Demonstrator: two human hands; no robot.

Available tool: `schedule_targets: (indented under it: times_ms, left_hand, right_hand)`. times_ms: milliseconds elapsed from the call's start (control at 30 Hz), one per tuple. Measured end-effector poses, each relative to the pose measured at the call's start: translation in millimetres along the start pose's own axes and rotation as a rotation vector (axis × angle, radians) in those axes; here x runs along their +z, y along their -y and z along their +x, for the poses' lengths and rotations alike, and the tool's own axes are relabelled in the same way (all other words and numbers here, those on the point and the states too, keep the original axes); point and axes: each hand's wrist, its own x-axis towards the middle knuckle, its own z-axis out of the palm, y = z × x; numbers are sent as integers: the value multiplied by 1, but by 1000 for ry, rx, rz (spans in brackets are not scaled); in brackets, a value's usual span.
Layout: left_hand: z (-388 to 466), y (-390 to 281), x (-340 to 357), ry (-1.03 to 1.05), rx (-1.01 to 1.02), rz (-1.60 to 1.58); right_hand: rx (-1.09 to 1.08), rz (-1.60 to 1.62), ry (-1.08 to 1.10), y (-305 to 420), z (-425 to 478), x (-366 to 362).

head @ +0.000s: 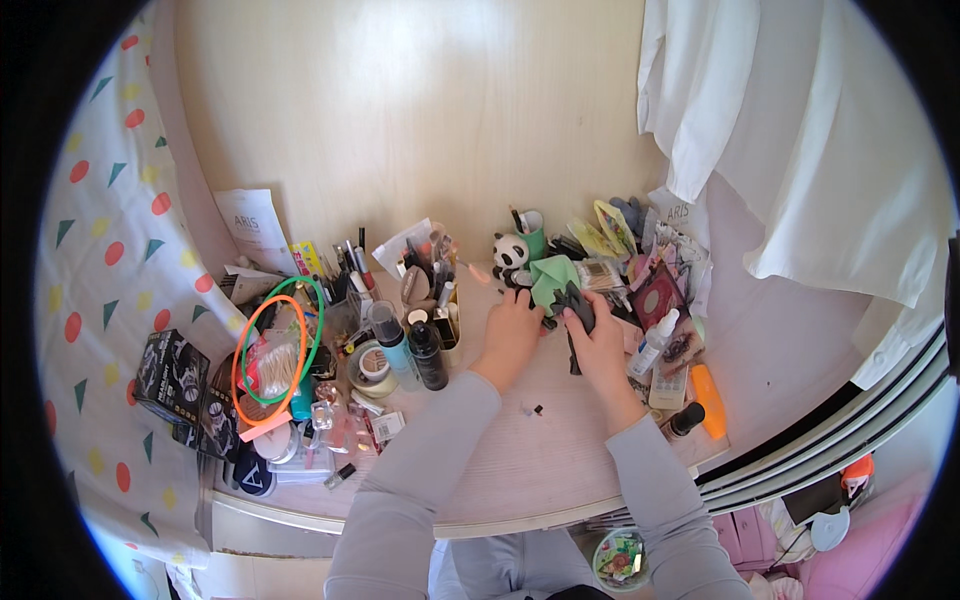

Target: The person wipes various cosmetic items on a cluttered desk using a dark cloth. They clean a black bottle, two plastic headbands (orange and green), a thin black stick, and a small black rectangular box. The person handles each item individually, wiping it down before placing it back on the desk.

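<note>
Near the back middle of the desk, my right hand (596, 341) grips a dark grey object (579, 309), soft-looking, its exact kind unclear. My left hand (514, 330) reaches to small black things just left of it; its fingertips are partly hidden, so its grip cannot be told. A green cloth or pouch (553, 279) lies right beyond both hands. Behind my left hand sit a panda figure (511, 252) and a green cup (533, 238) with pencils in it. Tiny dark bits (538, 410) lie on the pale desk top (525, 465) between my forearms.
Cosmetics, a blue bottle (393, 345), a black bottle (428, 356) and cotton swabs (276, 369) crowd the left side. At right stand a spray bottle (654, 343), a dark-capped bottle (682, 421) and an orange tube (708, 401). White curtains (832, 172) hang at right.
</note>
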Motion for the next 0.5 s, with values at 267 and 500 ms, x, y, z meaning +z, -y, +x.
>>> schedule_targets:
  times_ms: [267,500]
  left_hand:
    - [-15,5,-14,-112,60,-177]
    - [-49,16,-65,-97,-323,-1308]
  right_hand:
    - [39,32,-11,1,-2,-6]
    - [337,839,68,32,-5,-14]
